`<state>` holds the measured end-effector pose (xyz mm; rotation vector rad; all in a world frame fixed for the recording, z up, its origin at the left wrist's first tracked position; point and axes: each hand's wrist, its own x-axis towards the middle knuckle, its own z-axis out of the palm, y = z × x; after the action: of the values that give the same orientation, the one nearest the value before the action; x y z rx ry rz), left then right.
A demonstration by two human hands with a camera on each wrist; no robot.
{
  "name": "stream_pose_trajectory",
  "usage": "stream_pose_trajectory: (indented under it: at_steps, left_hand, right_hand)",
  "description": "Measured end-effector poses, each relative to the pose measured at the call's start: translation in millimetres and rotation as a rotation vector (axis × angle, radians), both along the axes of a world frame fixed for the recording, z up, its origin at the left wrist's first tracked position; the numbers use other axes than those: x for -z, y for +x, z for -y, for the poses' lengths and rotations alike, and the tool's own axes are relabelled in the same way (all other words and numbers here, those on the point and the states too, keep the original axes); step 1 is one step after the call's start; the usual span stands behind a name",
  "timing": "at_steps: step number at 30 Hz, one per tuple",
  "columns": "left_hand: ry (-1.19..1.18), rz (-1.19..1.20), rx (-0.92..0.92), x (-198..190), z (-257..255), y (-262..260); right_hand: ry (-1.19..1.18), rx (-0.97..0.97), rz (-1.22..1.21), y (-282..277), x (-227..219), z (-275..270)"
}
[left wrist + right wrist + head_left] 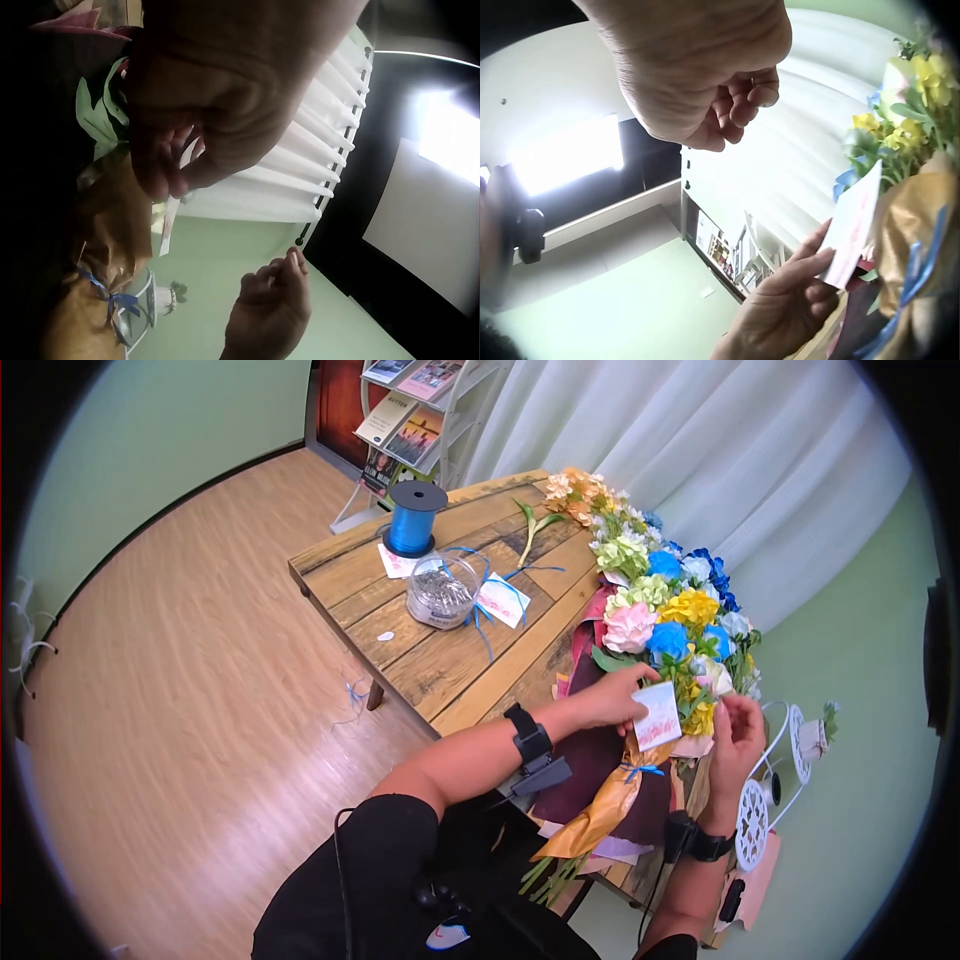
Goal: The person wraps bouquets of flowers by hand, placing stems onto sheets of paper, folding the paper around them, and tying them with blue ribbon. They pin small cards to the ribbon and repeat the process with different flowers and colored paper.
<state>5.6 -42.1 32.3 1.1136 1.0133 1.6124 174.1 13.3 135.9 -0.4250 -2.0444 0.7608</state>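
Observation:
A small white card [656, 717] with pink print is pinched between the thumb and fingers of my left hand [607, 698]. It stands over the wrapped bouquet, in front of yellow flowers [700, 718]. Brown wrapping paper [598, 810] gathers round the stems, tied by a blue ribbon bow [640, 770]. My right hand [738, 740] is raised at the bouquet's right side, apart from the card. Its fingers [742, 105] are curled in the right wrist view; I cannot tell whether they hold something tiny.
On the wooden table [440, 680] stand a blue ribbon spool [411, 525] and a clear tub [440, 598] of small silvery pieces. Another card [503, 600] with blue ribbon lies beside the tub. More flowers [625, 550] line the far edge; a white plant stand [752, 825] is at right.

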Motion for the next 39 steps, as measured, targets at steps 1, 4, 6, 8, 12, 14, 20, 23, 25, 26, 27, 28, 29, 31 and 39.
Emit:
stream_pose_trajectory:
  at_steps: [1, 4, 6, 8, 12, 14, 20, 23, 25, 26, 27, 28, 29, 31, 39]
  left_hand:
    - [0.003, -0.045, -0.011, -1.4, 3.3, 1.9]
    - [0.01, -0.152, 0.022, 0.2, 4.9, 4.7]
    - [-0.103, -0.256, 0.121, -2.6, 7.8, 1.7]
    - [0.259, -0.423, 0.038, 48.0, -36.9, 16.4]
    - [0.716, -0.533, -0.222, 64.7, -54.0, 21.3]
    - [0.636, -0.433, -0.073, 83.5, -63.7, 15.5]
    - [0.391, -0.106, 0.366, 125.5, -120.3, 23.5]
    - [0.268, 0.073, 0.583, 140.1, -139.9, 27.0]
    - [0.186, 0.191, 0.729, 153.1, -151.1, 28.7]
    - [0.142, 0.248, 0.803, 155.4, -162.3, 31.2]
    - [0.098, 0.304, 0.877, 158.1, -171.2, 31.6]
    - [0.053, 0.358, 0.949, 163.4, -177.7, 35.2]
    - [0.054, 0.355, 0.952, 157.0, -111.6, 35.1]
    - [-0.078, 0.484, 0.571, 64.9, -66.9, 14.5]
    - [0.65, 0.551, 0.386, 99.9, -75.9, 25.2]
  right_hand:
    - [0.076, -0.028, 0.074, -17.4, -8.9, 8.1]
    - [0.264, -0.215, 0.257, -88.7, -27.4, 36.1]
    - [0.4, -0.339, 0.38, -139.2, -21.8, 44.0]
    - [0.43, -0.448, 0.496, -183.9, -14.2, 62.3]
    - [0.593, -0.633, 0.598, -262.0, 28.6, 76.8]
    - [0.675, -0.653, 0.623, -285.4, 43.8, 84.9]
    - [0.908, -0.604, 0.725, -321.7, 77.2, 87.9]
    - [0.821, -0.626, 0.712, -320.7, 70.7, 87.7]
    - [0.688, -0.617, 0.719, -320.1, 67.9, 83.0]
    - [0.686, -0.615, 0.722, -319.1, 66.0, 81.6]
    - [0.545, -0.603, 0.75, -317.9, 63.5, 80.4]
    - [0.405, -0.588, 0.773, -316.6, 61.7, 79.8]
    - [0.406, -0.584, 0.772, -315.4, 61.0, 79.0]
    - [0.235, -0.577, 0.734, -313.5, 58.8, 78.5]
    - [-0.026, -0.681, 0.589, -310.4, 59.3, 87.0]
